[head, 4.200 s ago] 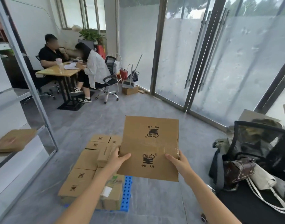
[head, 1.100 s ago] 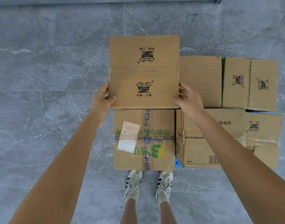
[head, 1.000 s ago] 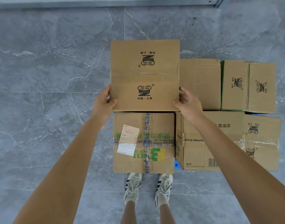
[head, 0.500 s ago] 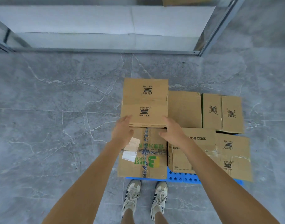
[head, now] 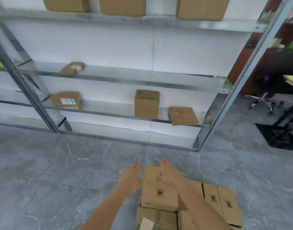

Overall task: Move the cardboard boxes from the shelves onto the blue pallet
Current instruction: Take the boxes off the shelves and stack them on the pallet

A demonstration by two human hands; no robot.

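The logo-printed cardboard box (head: 159, 191) lies on top of the stack of boxes (head: 225, 203) at the bottom of the head view; the blue pallet under them is hidden. My left hand (head: 130, 178) hovers by its left edge, fingers relaxed, holding nothing. Over the box's far end my right hand (head: 169, 175) is spread, also holding nothing. On the metal shelves (head: 125, 81) stand an upright box (head: 146, 103), a flat box (head: 183, 116), a labelled parcel (head: 66, 100) and a small parcel (head: 72, 68). Three larger boxes (head: 122, 5) sit on the top shelf.
Grey tiled floor (head: 59, 171) lies between me and the shelf. The shelf's right upright (head: 233, 90) slants up to the right. Beyond it are an office chair base (head: 261, 100) and a dark desk foot (head: 278, 136).
The box I carried now rests on the stack and both hands have let go of it. My view has lifted from the pallet to the shelves.
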